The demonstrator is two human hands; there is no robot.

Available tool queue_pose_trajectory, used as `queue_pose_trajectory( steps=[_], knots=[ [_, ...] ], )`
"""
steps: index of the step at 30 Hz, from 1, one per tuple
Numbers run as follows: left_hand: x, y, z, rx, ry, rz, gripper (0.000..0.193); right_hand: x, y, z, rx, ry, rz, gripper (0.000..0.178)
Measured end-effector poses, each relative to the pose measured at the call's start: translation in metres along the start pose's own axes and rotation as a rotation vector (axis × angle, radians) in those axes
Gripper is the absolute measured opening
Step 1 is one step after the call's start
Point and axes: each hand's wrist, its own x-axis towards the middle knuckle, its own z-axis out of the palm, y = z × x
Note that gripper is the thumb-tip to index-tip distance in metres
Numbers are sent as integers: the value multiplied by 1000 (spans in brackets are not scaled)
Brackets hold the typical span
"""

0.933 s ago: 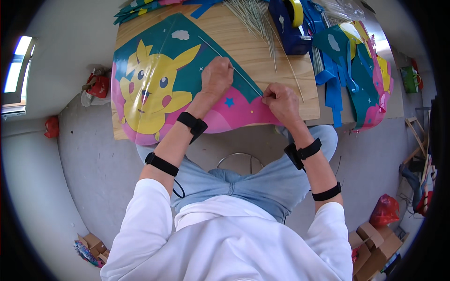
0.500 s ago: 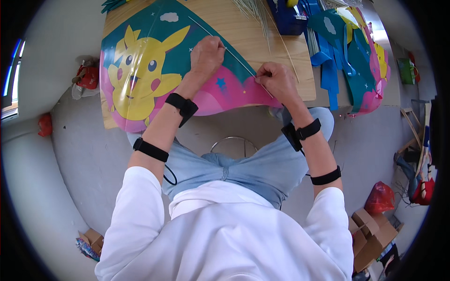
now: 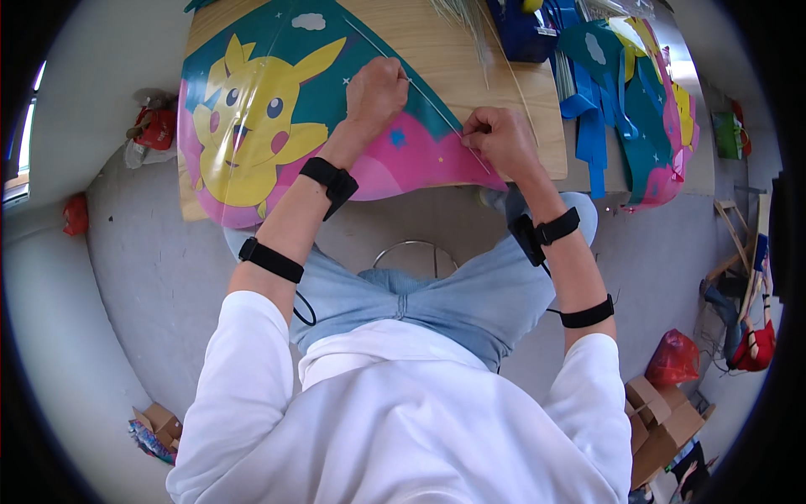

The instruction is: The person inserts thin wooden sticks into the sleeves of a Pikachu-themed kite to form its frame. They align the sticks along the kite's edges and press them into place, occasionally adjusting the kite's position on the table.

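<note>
A shiny kite sheet (image 3: 382,172), printed with a yellow cartoon animal on green and pink, lies on the wooden table in front of me. Along its right slanting edge runs a thin pale rod (image 3: 436,107). My left hand (image 3: 375,94) is closed on the rod about midway, its fingertips partly hidden behind the knuckles. Lower down that edge, my right hand (image 3: 502,141) pinches the rod between thumb and forefinger, close to the pink corner. That near corner hangs past the table edge toward my lap.
Several thin rods (image 3: 467,29) lie at the back of the wooden table (image 3: 537,126), beside a dark blue bin (image 3: 525,34). Further right are more printed kite sheets (image 3: 646,160) with blue ribbons (image 3: 594,151). A red bag (image 3: 673,357) and cardboard boxes (image 3: 667,420) stand on the floor at right.
The whole view has shifted slightly. Both hands stay on the rod at nearly the same places, and the kite sheet keeps its position.
</note>
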Motion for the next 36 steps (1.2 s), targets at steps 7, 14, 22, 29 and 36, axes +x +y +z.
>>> queue_pose_trajectory(
  steps=[7,14,22,29,36],
  knots=[
    [-2,6,-3,13,18,-27,10,1,3,3,-2,11,32,10],
    [-1,5,-4,7,0,-34,9,-2,-5,1,-28,43,2,9],
    [-1,7,-4,21,5,-27,9,-3,-5,0,-26,37,23,11],
    [-2,7,-4,18,15,-23,9,-2,2,2,18,40,22,12],
    [-2,3,-3,-41,32,-5,11,-1,8,5,137,24,23,9]
  ],
)
